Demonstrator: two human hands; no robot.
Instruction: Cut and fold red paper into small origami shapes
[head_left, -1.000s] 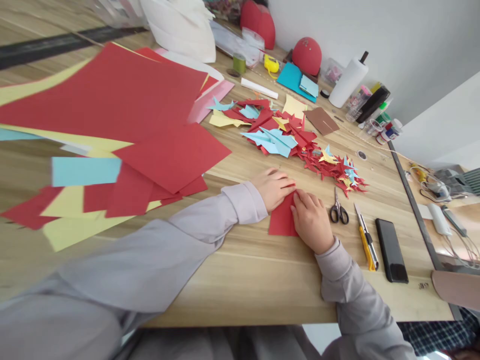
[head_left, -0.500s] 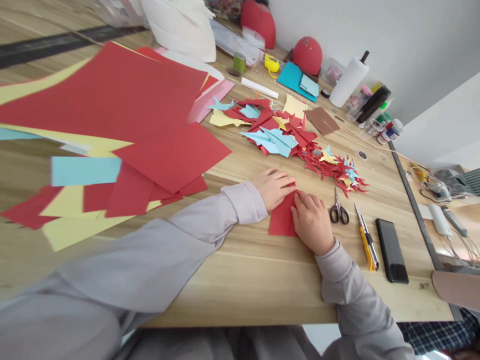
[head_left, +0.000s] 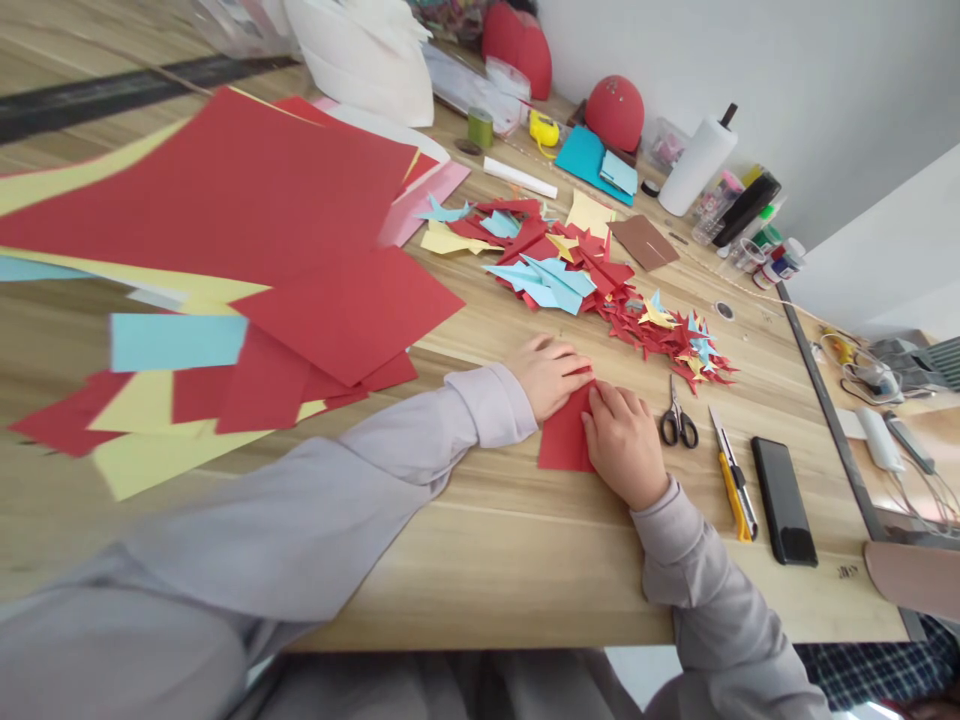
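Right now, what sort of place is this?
Likely a papercraft workspace; home or studio, can't tell. The left hand and right hand rest on red paper, near a heap of folded paper shapes, with scissors and a utility knife alongside.

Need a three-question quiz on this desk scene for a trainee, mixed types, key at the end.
1. Which lies nearest the bare right hand?
A) yellow plastic tape measure
B) metal scissors with black handles
C) brown square of paper

2. True or false: the yellow-handled utility knife lies between the scissors and the black rectangular phone.

3. What do the right hand and the bare left hand both touch?

Key: 1. B; 2. True; 3. A small red paper sheet.
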